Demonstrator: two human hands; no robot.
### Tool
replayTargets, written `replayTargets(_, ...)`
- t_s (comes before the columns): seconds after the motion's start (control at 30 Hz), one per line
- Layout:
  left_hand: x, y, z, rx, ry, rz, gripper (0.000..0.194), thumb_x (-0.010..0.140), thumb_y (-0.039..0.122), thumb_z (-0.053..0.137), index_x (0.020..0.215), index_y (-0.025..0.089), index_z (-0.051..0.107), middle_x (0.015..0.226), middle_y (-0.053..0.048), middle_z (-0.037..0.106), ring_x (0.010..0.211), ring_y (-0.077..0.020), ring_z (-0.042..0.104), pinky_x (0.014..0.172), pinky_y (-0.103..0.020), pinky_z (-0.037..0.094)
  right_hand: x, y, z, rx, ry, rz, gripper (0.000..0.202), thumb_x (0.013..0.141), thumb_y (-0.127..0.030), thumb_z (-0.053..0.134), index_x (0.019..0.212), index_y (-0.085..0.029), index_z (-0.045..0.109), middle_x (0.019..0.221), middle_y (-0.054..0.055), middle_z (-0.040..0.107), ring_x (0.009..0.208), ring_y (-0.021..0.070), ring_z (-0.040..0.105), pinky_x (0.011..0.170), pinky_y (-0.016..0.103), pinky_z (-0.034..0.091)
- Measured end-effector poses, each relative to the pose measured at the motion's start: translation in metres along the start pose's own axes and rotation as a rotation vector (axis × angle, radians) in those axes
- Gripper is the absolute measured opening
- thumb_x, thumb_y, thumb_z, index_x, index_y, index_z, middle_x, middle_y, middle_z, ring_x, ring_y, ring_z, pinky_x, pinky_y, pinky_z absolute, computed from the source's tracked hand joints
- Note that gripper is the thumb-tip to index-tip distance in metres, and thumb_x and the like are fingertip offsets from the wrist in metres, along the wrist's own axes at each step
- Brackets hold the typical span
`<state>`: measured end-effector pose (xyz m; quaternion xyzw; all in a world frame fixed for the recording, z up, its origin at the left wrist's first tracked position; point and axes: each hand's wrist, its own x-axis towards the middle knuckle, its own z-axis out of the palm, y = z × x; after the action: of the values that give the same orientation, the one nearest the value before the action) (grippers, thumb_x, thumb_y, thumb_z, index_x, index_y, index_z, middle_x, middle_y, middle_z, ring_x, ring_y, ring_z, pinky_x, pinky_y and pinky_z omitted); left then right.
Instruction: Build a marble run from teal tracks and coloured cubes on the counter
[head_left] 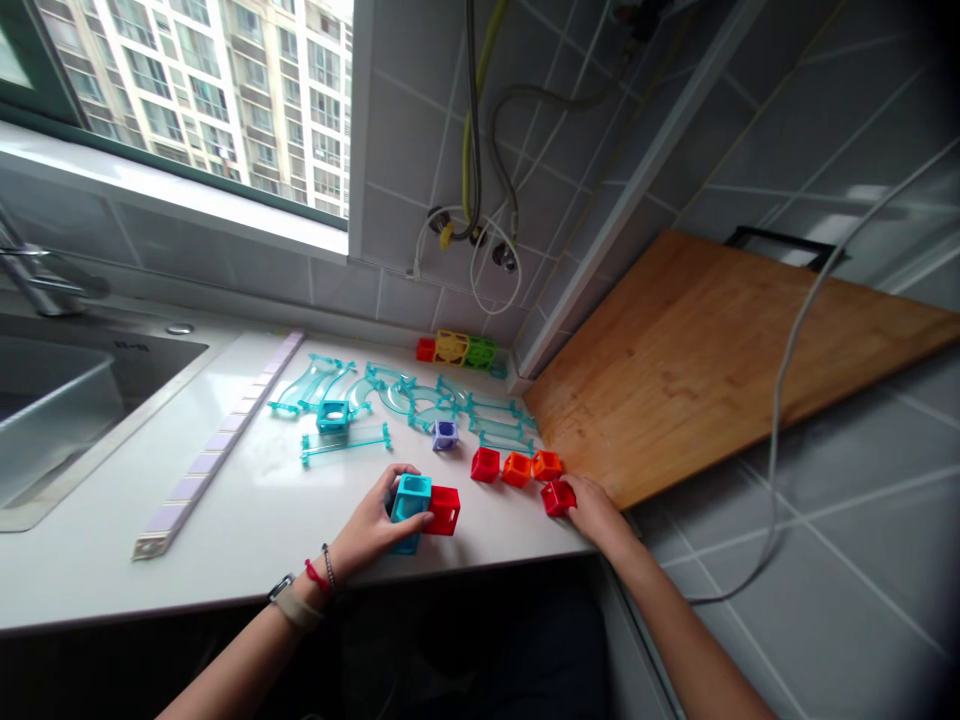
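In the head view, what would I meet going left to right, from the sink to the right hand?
Clear tub → lilac strip → lone turquoise cube → lavender cube → upright-sided red cube → first orange cube → second orange cube → right hand.

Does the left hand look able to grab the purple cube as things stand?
Probably not: the left hand is holding the blue blocks, with a red cube at their side. Nothing visible blocks the way to the purple cube, though.
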<state>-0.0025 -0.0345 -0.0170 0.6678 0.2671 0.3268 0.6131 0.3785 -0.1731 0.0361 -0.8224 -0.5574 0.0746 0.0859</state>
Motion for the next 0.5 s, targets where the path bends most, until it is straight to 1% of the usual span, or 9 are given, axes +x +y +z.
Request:
replayTargets(0.13,-0.001,-0.001,0.000,-0.013,-0.003,0.010,0.055,0.085,0.045,0.079,0.124,0.024,0.045,0.102,-0.001,0.063,0.087,-0.0193,0.063,0.080,-0.033,0.052,-0.005,-0.002,-0.004,-0.030,-0.039,-0.006,0.052,0.072,0.008,0.056,0.115,-0.018,0.071,0.111,0.013,0.077,0.110,0.0268,0.071,0.097,0.032,0.049)
replayTargets(0.23,-0.001,-0.002,0.000,-0.024,-0.011,0.018,0.054,0.086,0.046,0.078,0.123,0.024,0.045,0.100,-0.001,0.063,0.085,-0.0188,0.063,0.078,-0.032,0.052,-0.011,-0.003,-0.013,-0.041,-0.070,-0.014,0.047,0.070,0.005,0.061,0.111,-0.017,0.071,0.106,0.012,0.078,0.103,0.0272,0.073,0.091,0.032,0.051)
replayTargets(0.37,-0.002,-0.003,0.000,-0.042,-0.009,0.029,0.054,0.085,0.046,0.078,0.123,0.024,0.045,0.099,0.000,0.063,0.084,-0.0185,0.063,0.078,-0.031,0.051,-0.009,-0.008,-0.039,-0.041,-0.091,-0.023,0.044,0.071,-0.004,0.071,0.113,-0.017,0.069,0.099,0.010,0.079,0.089,0.0255,0.074,0.079,0.030,0.052)
replayTargets(0.5,-0.002,-0.003,0.000,-0.033,0.010,0.039,0.053,0.085,0.045,0.079,0.121,0.024,0.047,0.098,0.000,0.064,0.083,-0.0182,0.063,0.079,-0.031,0.051,0.007,-0.024,-0.068,-0.021,-0.093,-0.065,0.039,0.075,-0.015,0.076,0.113,-0.020,0.069,0.110,0.009,0.078,0.083,0.0212,0.073,0.073,0.028,0.051)
